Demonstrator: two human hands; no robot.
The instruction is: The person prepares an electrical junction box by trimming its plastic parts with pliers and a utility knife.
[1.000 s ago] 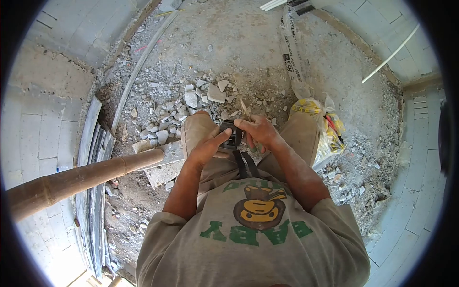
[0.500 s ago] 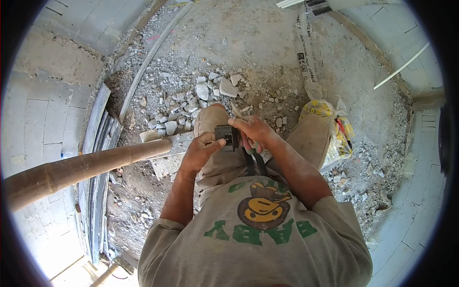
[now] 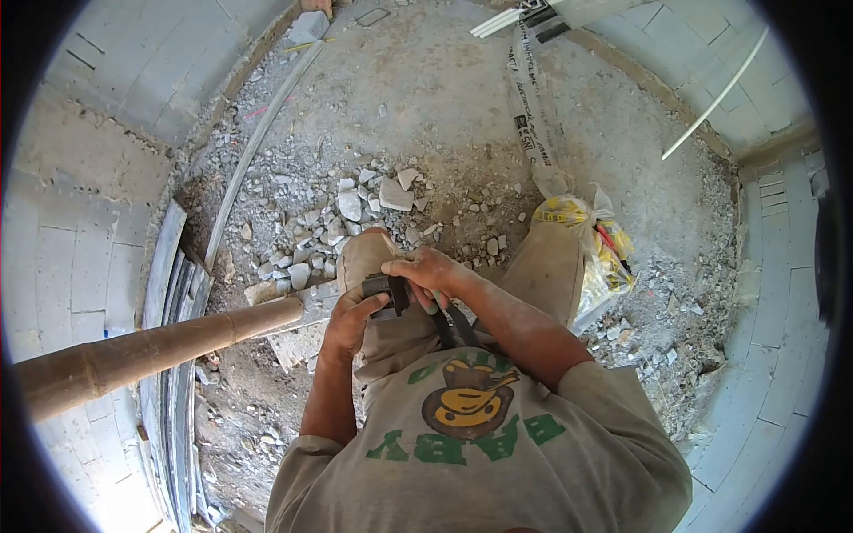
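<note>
My left hand (image 3: pixel 349 322) is closed around a small black box-like piece (image 3: pixel 387 293), which has an opening in it and is held over my knee. My right hand (image 3: pixel 433 272) is closed beside it, its thumb and forefinger at the piece's upper edge. Tucked in the right palm is a hand tool that looks like pliers (image 3: pixel 430 306), with red and green on its handles; its jaws are hidden now. Two dark strips (image 3: pixel 455 329) hang below the right hand over my lap.
Broken concrete lumps (image 3: pixel 350 205) lie in front of my knees. A thick bamboo pole (image 3: pixel 160 345) slants in from the left, near long boards (image 3: pixel 169 275) along the wall. By my right leg is a plastic bag (image 3: pixel 613 253) containing yellow and red items. White conduits (image 3: pixel 715 102) lean at the right.
The view has shifted slightly, so the surroundings sit further left. The black piece has been turned in my left hand, and the tool's pointed jaws no longer show above my right hand.
</note>
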